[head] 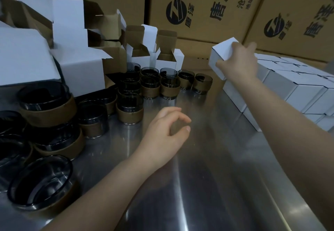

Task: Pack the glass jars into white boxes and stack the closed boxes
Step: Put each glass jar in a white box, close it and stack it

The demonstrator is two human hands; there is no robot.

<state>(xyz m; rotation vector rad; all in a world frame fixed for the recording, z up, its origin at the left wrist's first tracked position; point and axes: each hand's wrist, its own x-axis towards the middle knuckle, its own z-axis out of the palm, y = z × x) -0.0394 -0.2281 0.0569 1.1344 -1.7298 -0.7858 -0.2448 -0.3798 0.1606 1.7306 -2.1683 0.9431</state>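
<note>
My right hand [240, 62] grips a closed white box [221, 55], tilted in the air just left of the stack of closed white boxes [292, 89] at the right. My left hand [166, 131] hovers over the steel table [207, 158] near the middle, fingers loosely curled, holding nothing. Several dark glass jars with brown sleeves [169, 84] stand in rows behind it, and more jars [47, 107] are piled at the left. Open white boxes [168, 57] with raised flaps stand behind the jars.
Large brown cartons [207, 8] with black print form a wall along the back. A heap of empty open white boxes [72, 53] fills the far left. Bare steel tabletop lies between my arms and toward the near edge.
</note>
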